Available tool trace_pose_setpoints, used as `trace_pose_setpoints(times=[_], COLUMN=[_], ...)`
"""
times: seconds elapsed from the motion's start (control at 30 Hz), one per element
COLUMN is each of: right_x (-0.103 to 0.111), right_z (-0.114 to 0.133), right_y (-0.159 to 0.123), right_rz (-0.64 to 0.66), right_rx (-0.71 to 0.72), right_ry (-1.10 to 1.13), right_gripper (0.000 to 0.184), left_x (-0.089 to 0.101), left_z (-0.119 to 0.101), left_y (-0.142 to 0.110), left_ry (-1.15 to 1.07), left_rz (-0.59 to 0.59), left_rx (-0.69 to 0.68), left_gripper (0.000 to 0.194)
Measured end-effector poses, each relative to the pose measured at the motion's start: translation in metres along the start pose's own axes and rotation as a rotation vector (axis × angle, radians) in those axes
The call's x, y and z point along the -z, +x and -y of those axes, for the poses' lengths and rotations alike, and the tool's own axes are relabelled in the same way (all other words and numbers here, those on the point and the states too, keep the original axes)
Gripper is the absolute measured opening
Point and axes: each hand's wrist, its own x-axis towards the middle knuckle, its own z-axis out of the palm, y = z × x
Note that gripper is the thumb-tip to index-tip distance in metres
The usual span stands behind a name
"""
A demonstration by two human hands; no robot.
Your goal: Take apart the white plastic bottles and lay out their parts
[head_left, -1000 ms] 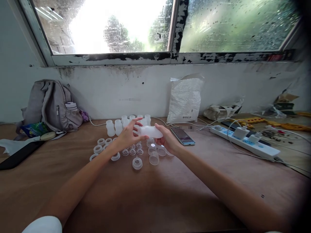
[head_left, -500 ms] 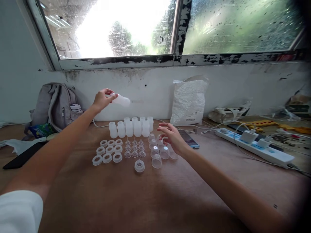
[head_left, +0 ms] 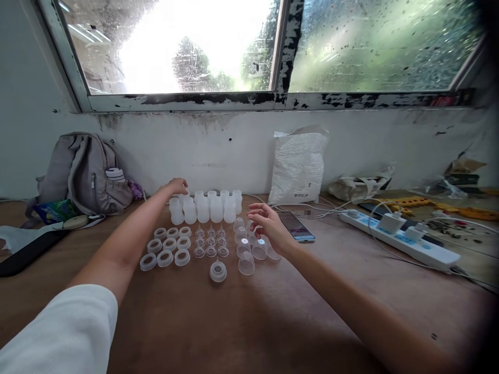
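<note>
My left hand (head_left: pixel 177 186) reaches to the back left of the white, frosted baby bottles (head_left: pixel 203 210), its fingers closed on the neck of a bottle mostly hidden behind the front row. The bottles stand upright in two rows. My right hand (head_left: pixel 268 223) hovers above the clear domed caps (head_left: pixel 246 264), fingers apart and holding nothing. Left of the caps, clear nipples (head_left: pixel 211 251) stand in a grid, with white collar rings (head_left: pixel 165 258) arranged further left. One ring with a nipple fitted in it (head_left: pixel 218 271) sits alone in front.
A phone (head_left: pixel 296 227) lies right of my right hand. Behind it a white padded bag (head_left: pixel 298 166) leans on the wall. A power strip (head_left: pixel 401 239) with cables runs along the right. A grey backpack (head_left: pixel 78 171) and a black flat object (head_left: pixel 31 252) are at the left.
Both hands held a bottle over the table; my right hand let go and stayed near the caps. My left hand carried the bottle up and left, then lowered it behind the front row.
</note>
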Motion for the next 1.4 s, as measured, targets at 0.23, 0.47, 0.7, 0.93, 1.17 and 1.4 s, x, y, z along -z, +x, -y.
trace_pose_setpoints(times=[0.23, 0.47, 0.7, 0.93, 1.17, 1.4], right_x=[0.000, -0.003, -0.020, -0.047, -0.050, -0.055], right_z=[-0.002, -0.003, -0.013, -0.052, -0.080, -0.082], right_y=[-0.001, -0.003, -0.023, -0.070, -0.067, -0.066], right_rz=[0.015, 0.046, 0.160, 0.367, 0.348, 0.320], right_rx=[-0.017, -0.010, 0.152, 0.518, 0.545, 0.432], right_ry=[-0.016, -0.051, -0.366, -1.171, -0.861, -0.600], right_gripper=[0.026, 0.025, 0.016, 0.027, 0.006, 0.006], left_x=[-0.017, -0.016, 0.007, -0.015, -0.085, -0.089], left_z=[-0.009, -0.012, -0.024, -0.056, -0.061, -0.043], left_y=[0.009, 0.000, -0.024, -0.143, -0.262, -0.261], left_ry=[-0.040, -0.055, -0.040, -0.080, -0.319, -0.693], left_rz=[0.154, 0.171, -0.038, -0.378, -0.324, -0.057], left_rx=[0.034, 0.039, -0.070, -0.505, -0.661, -0.551], left_gripper=[0.048, 0.055, 0.040, 0.024, 0.028, 0.041])
